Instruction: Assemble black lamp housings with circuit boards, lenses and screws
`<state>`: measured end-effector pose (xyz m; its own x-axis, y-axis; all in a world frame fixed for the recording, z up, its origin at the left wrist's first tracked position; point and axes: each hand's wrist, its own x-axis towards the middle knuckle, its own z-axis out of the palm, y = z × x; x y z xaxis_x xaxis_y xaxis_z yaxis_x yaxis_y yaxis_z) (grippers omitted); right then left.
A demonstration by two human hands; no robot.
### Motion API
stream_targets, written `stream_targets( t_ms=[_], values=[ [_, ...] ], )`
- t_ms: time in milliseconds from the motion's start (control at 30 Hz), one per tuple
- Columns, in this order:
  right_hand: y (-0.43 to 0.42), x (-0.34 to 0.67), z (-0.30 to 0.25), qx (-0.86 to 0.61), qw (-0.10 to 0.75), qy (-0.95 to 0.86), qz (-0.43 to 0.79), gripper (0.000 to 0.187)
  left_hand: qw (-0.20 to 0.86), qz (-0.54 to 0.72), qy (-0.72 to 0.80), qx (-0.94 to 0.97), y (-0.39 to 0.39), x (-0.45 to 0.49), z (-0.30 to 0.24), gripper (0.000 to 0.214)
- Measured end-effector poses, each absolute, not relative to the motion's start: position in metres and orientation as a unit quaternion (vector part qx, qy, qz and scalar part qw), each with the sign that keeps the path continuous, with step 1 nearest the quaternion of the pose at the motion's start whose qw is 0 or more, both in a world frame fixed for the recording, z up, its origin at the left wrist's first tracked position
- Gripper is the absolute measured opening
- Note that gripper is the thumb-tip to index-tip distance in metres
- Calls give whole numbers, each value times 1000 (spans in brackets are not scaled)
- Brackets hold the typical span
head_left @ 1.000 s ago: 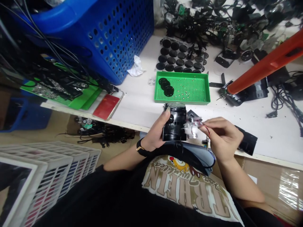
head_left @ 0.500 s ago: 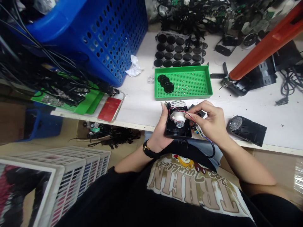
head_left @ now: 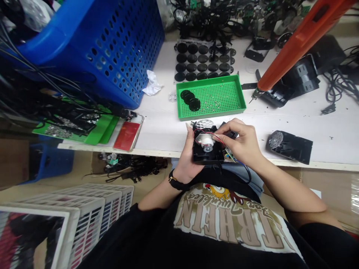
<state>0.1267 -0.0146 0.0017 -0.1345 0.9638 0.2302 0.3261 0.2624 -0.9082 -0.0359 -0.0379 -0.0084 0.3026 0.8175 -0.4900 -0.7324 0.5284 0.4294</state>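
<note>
left hand (head_left: 188, 160) grips black housing (head_left: 206, 155); right hand (head_left: 243, 144) pinches small motor (head_left: 205, 140) seated in it

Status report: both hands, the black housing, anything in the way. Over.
Left hand gripping black housing. Right hand pinching the motor seated in it. Red wire looped over the motor; green tray just beyond, apart.

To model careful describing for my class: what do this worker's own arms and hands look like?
The left hand and right hand are bare: no gloves, no rings that show. Both forearms are uncovered. A black wristband with a small gold-coloured piece circles the left wrist. The sleeves of the black shirt end near the elbows.
</note>
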Motion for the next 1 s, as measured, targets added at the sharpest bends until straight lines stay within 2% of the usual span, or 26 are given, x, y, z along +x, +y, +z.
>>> stream_targets(
  t_ms=[433,1000],
  values=[
    [-15,125,2,-465,449,-688,331,12,780,505,362,71,-36,-34,-8,45],
    [-13,129,-5,-435,426,-728,315,12,776,522,343,86,-39,-30,-12,44]
  ],
)
